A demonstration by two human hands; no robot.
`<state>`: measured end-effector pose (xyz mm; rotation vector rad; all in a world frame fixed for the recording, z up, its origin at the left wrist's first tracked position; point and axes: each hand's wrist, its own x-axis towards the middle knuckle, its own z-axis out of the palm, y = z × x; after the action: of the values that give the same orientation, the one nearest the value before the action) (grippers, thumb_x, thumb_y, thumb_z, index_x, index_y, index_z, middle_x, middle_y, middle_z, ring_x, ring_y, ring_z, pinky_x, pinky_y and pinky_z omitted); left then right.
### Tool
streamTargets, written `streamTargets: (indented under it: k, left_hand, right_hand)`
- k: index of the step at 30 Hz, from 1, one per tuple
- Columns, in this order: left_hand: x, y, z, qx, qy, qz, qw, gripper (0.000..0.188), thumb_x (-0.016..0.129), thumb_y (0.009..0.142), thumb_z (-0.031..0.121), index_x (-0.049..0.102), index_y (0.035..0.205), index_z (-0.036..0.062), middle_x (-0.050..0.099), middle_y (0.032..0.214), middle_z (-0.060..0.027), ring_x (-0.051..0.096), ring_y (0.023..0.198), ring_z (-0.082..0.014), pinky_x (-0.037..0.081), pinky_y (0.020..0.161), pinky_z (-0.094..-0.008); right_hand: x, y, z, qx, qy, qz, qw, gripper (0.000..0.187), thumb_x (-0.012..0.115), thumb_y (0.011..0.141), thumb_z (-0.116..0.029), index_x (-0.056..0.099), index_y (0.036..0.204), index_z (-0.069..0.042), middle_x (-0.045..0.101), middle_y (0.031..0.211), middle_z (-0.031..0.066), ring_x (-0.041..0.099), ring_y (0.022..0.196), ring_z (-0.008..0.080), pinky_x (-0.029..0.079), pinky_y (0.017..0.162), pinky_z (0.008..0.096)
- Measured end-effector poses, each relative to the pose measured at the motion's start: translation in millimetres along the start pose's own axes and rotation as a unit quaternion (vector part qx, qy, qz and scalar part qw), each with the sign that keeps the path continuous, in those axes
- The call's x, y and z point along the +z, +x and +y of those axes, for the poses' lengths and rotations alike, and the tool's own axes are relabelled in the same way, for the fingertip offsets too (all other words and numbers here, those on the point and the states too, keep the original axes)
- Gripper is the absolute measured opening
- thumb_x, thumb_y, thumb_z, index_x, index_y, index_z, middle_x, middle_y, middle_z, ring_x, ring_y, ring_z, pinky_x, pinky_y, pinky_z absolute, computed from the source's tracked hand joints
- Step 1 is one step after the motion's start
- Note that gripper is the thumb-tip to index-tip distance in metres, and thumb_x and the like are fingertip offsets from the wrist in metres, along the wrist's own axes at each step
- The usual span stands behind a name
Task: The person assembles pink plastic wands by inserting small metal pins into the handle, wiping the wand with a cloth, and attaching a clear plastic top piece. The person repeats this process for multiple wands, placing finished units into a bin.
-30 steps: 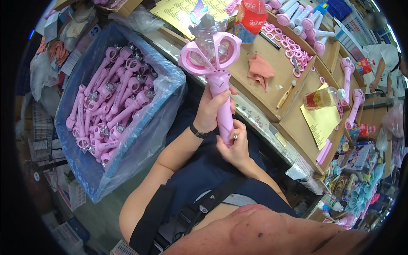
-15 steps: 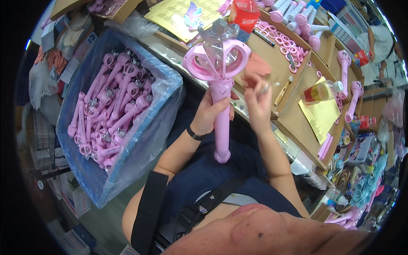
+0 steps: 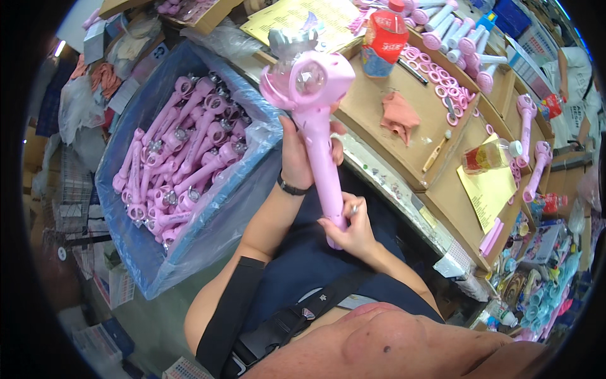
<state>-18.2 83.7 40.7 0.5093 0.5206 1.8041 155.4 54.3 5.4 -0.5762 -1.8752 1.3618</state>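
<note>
A pink toy wand stands tilted in front of me, with a clear dome and a silver crown on its pink ringed head. My left hand is wrapped round the upper handle, just under the head. Lower down, my right hand grips the handle near its bottom end, thumb on the front. A small silvery thing shows at the right fingers; whether it is a finger ring or a loose piece, I cannot tell. To the left, a blue bin lined with clear plastic holds many similar pink wands.
On the cardboard-lined bench lie an orange cloth, a small brush, pink rings and yellow paper. A red-labelled bottle and a tipped bottle are there too. Another person is at the far right.
My right hand has come down from beside the wand's head to its lower handle. The wand's head has tilted left and turned. The red-labelled bottle and orange cloth show more fully.
</note>
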Motion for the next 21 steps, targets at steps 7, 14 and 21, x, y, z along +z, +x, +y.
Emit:
streamTargets:
  k: [7,14,21]
  left_hand:
    - [-15,30,2,0.026,-0.273,-0.096,0.957,0.124,0.072,0.059,0.071,0.019,0.144,-0.0009,0.053,0.095,-0.0113,0.053,0.080,-0.0156,0.046,0.078,-0.0263]
    - [-16,29,-4,-0.026,-0.382,-0.205,0.901,0.114,0.081,0.056,0.060,0.025,0.140,0.0065,0.051,0.101,-0.0113,0.053,0.084,-0.0168,0.046,0.081,-0.0297]
    - [-19,34,-3,-0.050,-0.428,-0.270,0.861,0.115,0.076,0.059,0.066,0.024,0.142,0.0069,0.054,0.110,-0.0140,0.055,0.089,-0.0221,0.047,0.088,-0.0361]
  right_hand:
    - [-8,-16,1,0.001,-0.161,-0.004,0.987,0.052,0.079,0.072,-0.018,0.033,0.092,-0.005,0.057,0.110,0.0222,0.064,0.074,0.0359,0.053,0.057,0.0364]
    - [-7,-21,-4,0.007,-0.143,-0.015,0.990,0.050,0.080,0.072,-0.019,0.035,0.089,-0.005,0.058,0.109,0.0220,0.064,0.074,0.0356,0.052,0.057,0.0355]
    - [-14,-22,2,0.033,-0.041,-0.056,0.997,0.038,0.072,0.078,-0.023,0.040,0.089,-0.005,0.060,0.097,0.0188,0.063,0.073,0.0340,0.050,0.059,0.0358]
